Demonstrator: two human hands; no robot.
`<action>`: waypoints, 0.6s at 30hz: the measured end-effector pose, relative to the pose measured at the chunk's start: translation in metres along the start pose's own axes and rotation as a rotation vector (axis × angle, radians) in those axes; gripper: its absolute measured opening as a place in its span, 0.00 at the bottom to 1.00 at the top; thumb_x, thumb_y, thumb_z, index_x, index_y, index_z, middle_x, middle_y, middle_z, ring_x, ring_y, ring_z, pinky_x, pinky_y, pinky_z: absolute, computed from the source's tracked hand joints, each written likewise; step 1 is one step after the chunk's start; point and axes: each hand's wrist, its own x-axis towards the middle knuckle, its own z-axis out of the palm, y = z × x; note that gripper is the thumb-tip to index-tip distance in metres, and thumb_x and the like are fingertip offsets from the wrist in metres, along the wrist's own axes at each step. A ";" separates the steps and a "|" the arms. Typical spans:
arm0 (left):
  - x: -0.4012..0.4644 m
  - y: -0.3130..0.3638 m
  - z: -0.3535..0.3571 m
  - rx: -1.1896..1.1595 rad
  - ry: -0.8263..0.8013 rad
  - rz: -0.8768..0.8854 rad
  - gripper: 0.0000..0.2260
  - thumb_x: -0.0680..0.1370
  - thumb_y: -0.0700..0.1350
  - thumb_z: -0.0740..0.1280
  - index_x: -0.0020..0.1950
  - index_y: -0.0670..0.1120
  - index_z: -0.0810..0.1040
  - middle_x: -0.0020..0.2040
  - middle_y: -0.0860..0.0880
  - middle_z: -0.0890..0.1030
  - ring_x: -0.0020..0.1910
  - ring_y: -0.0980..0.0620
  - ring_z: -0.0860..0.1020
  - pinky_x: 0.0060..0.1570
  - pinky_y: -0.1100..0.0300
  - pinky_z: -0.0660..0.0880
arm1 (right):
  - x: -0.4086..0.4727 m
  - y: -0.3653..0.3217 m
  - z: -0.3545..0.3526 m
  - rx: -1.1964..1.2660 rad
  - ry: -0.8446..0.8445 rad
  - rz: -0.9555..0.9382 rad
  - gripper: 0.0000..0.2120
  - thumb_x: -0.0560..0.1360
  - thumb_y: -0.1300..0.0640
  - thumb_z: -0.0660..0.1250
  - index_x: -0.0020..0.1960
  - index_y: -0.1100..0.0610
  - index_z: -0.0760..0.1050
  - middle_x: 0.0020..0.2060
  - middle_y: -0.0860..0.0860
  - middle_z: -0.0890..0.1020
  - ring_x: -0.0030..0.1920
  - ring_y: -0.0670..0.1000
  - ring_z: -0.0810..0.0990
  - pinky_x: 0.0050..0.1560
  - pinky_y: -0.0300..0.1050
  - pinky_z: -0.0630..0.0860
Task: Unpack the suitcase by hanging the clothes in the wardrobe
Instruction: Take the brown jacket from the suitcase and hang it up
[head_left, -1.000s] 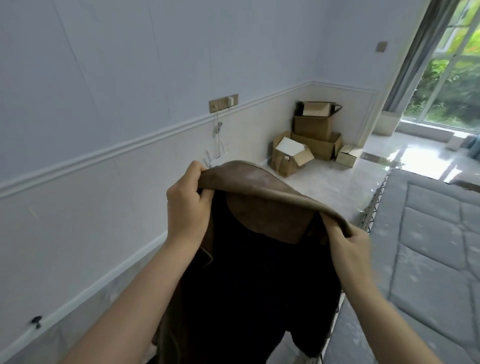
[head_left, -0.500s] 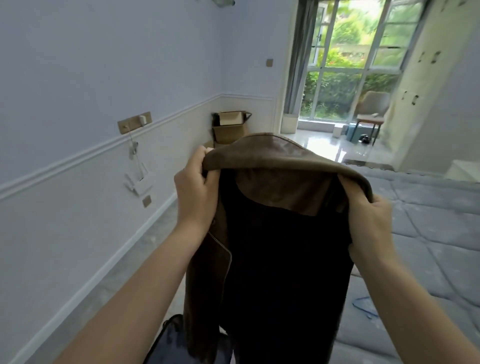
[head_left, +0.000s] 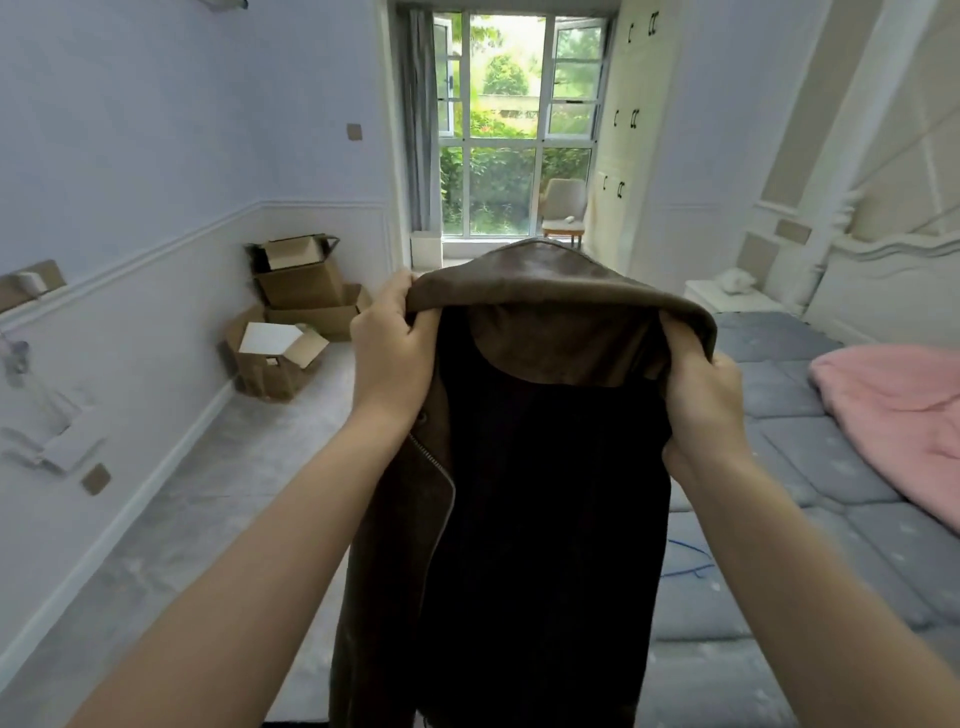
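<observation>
A single wide-angle camera sat on the person's head, facing forward and slightly down along the room toward the tall glazed window (head_left: 514, 135) at the far end. It looked from close behind the brown leather jacket with dark lining (head_left: 545, 415), which filled the lower centre of the view. The stacked brown cardboard boxes (head_left: 301, 291) lay at mid-distance on the left; the grey quilted mattress (head_left: 810, 467) ran along the right edge. No second view existed.

Both hands raised, left hand (head_left: 395, 353) and right hand (head_left: 704, 410) clenched.
</observation>
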 end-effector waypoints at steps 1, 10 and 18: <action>0.002 -0.001 0.012 -0.001 -0.010 -0.010 0.16 0.78 0.40 0.63 0.36 0.57 0.66 0.30 0.59 0.71 0.33 0.64 0.70 0.35 0.69 0.64 | 0.007 -0.002 -0.007 0.002 0.007 0.004 0.14 0.75 0.44 0.69 0.42 0.55 0.79 0.41 0.51 0.80 0.45 0.51 0.79 0.44 0.47 0.73; 0.006 0.020 0.119 -0.042 -0.021 -0.063 0.10 0.78 0.38 0.63 0.37 0.46 0.69 0.31 0.56 0.70 0.32 0.61 0.68 0.34 0.67 0.64 | 0.096 -0.017 -0.075 -0.012 -0.024 -0.009 0.12 0.75 0.44 0.69 0.43 0.53 0.79 0.39 0.47 0.82 0.44 0.49 0.80 0.42 0.44 0.75; -0.037 -0.024 0.192 0.222 -0.209 -0.229 0.04 0.75 0.50 0.64 0.42 0.52 0.74 0.37 0.53 0.77 0.40 0.52 0.76 0.38 0.56 0.72 | 0.157 0.044 -0.126 -0.112 0.035 0.112 0.14 0.77 0.45 0.67 0.40 0.55 0.78 0.37 0.48 0.80 0.39 0.48 0.78 0.39 0.44 0.73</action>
